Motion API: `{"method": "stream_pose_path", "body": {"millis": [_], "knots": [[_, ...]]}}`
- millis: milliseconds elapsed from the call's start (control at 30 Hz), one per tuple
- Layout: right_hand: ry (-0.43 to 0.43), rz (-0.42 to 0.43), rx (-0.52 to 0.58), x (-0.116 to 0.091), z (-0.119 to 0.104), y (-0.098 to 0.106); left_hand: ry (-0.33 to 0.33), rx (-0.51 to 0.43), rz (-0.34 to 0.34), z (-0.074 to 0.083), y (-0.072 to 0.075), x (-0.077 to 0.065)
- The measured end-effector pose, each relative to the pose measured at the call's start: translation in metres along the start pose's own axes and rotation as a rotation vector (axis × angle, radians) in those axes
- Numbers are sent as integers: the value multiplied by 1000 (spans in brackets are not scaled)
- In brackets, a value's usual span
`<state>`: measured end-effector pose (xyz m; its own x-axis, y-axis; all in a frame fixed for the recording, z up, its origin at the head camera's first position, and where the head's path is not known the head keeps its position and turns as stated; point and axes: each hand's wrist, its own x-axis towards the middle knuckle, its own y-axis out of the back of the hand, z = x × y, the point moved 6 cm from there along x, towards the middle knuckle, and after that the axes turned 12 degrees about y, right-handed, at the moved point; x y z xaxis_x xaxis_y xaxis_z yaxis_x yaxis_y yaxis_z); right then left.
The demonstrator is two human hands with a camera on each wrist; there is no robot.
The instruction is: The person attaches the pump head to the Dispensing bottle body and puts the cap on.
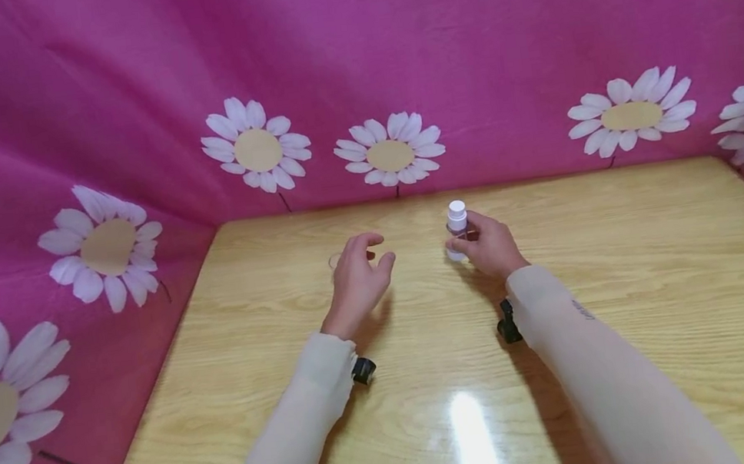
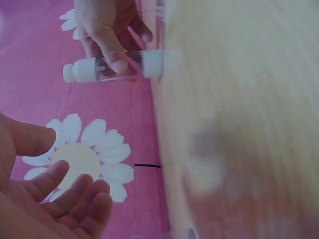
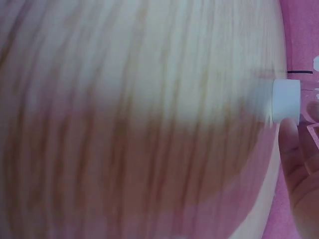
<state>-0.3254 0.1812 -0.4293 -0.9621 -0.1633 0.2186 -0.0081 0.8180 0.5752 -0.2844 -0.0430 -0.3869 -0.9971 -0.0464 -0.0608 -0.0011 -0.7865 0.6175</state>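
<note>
My right hand (image 1: 491, 247) grips a small clear bottle (image 1: 458, 227) with a white stepped cap and a white base, upright above the far part of the table. In the left wrist view the right thumb lies across the clear middle of the bottle (image 2: 119, 69). The right wrist view catches only its white base (image 3: 286, 101) and part of the hand (image 3: 301, 174) at the right edge. To the left, my left hand (image 1: 359, 284) hovers with nothing in it, thumb and fingers apart and loosely bent. Its palm (image 2: 55, 199) shows in the left wrist view.
Behind the left hand, a thin clear curved rim (image 1: 333, 261) peeks out on the wooden table (image 1: 628, 270); the hand hides the rest. Pink cloth (image 1: 459, 35) with white daisies rises along the back and sides. Black wrist devices (image 1: 364, 371) sit at both cuffs.
</note>
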Motion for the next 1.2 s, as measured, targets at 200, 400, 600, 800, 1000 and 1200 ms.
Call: {"method": "stream_pose_path", "body": {"millis": [200, 400, 600, 800, 1000, 1200], "knots": [[1, 14, 15, -1, 3, -3, -7, -19, 17, -8, 10, 1], [-34, -18, 39, -4, 4, -8, -36, -42, 92, -13, 30, 3], [-33, 7, 27, -4, 3, -4, 9, -98, 157, -23, 47, 9], [-56, 4, 39, -2, 0, -2, 112, -161, 164, -43, 54, 20], [-65, 10, 37, 1, 0, -2, 163, -215, 110, -58, 56, 28], [-53, 8, 44, 0, -2, -7, 211, -156, -27, -73, 45, 28]]}}
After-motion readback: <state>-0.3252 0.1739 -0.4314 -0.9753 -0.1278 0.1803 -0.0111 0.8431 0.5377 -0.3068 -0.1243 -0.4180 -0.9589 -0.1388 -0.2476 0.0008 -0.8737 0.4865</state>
